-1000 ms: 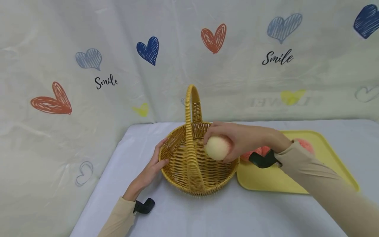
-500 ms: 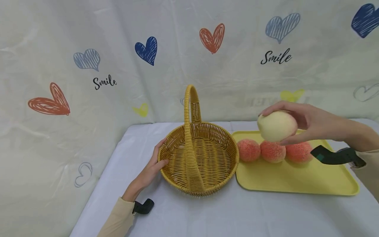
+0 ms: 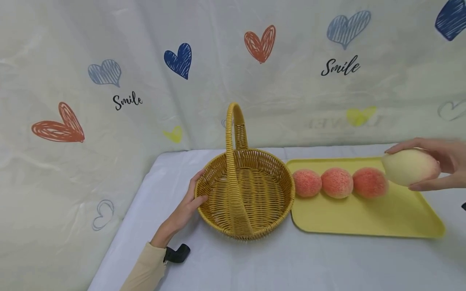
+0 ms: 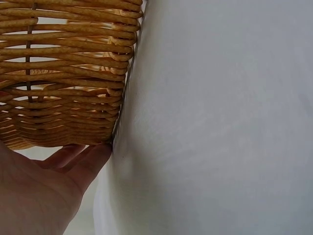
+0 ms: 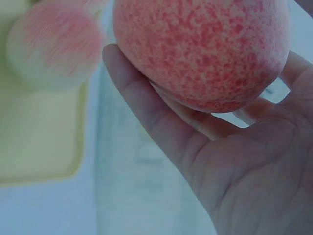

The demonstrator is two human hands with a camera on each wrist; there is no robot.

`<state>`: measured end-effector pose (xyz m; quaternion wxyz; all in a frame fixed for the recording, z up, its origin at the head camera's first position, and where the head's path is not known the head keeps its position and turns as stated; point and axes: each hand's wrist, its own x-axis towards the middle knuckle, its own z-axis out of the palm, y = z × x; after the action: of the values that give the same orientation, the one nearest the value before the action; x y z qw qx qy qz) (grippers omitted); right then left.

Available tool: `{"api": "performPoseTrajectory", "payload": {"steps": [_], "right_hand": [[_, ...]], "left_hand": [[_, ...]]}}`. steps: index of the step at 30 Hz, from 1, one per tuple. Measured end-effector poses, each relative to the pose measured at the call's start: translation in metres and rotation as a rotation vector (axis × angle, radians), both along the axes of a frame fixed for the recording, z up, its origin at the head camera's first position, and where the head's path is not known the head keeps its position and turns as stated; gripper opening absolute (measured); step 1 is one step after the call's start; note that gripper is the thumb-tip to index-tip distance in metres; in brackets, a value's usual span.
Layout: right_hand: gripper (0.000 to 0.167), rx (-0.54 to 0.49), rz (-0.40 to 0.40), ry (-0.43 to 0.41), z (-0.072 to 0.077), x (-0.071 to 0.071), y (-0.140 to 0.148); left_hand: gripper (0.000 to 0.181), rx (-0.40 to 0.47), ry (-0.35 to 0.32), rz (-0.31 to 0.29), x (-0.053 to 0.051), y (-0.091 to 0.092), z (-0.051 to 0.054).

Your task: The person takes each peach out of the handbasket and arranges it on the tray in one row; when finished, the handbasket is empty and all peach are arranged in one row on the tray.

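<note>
My right hand holds a peach above the right end of the yellow tray. Its pale side faces the head camera, while the right wrist view shows its speckled pink side between thumb and fingers. Three pink peaches lie in a row along the tray's back half. At the left, my left hand grips the rim of a round wicker basket, thumb over the edge and fingers outside. From the left wrist, fingertips show against the basket's woven wall. Nothing lies inside the basket.
The yellow tray stands right beside the basket on a white-covered table. A tall arched handle spans the basket's opening. Behind the table hangs a pale curtain printed with hearts and words.
My right hand has carried the peach from over the basket to the right, past the row on the tray, which is now uncovered. My left hand and the basket stay in place.
</note>
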<state>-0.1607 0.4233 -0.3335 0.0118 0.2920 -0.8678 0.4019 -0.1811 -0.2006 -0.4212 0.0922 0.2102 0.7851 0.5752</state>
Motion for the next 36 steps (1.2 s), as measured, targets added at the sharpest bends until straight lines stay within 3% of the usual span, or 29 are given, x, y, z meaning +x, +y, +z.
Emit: {"api": "performPoseTrajectory", "payload": {"steps": [3,5,9,16,22,29,36], "right_hand": [[0.091,0.031,-0.035,-0.059,-0.013,0.002,0.017],[0.088,0.078,-0.123,-0.081,-0.02,0.003,0.023],[0.083,0.175,-0.241,-0.048,-0.03,0.003,0.028],[0.083,0.302,-0.122,0.238,-0.054,0.0,0.026],[0.074,0.371,-0.153,0.23,-0.064,-0.002,0.029],[0.07,0.522,-0.227,0.235,-0.052,-0.007,0.016],[0.072,0.586,-0.233,0.241,-0.044,-0.007,0.012]], "left_hand": [[0.076,0.007,0.008,-0.001,0.0,-0.001,0.0],[0.077,0.011,0.005,-0.001,0.0,-0.001,0.0],[0.077,0.018,-0.005,0.001,0.0,-0.002,-0.001],[0.076,0.017,-0.009,-0.001,0.002,-0.001,-0.002],[0.077,0.02,-0.014,-0.006,0.002,0.001,-0.001],[0.077,0.013,-0.003,0.003,0.002,0.0,0.001],[0.077,0.009,-0.007,0.004,0.002,0.001,0.002]]}}
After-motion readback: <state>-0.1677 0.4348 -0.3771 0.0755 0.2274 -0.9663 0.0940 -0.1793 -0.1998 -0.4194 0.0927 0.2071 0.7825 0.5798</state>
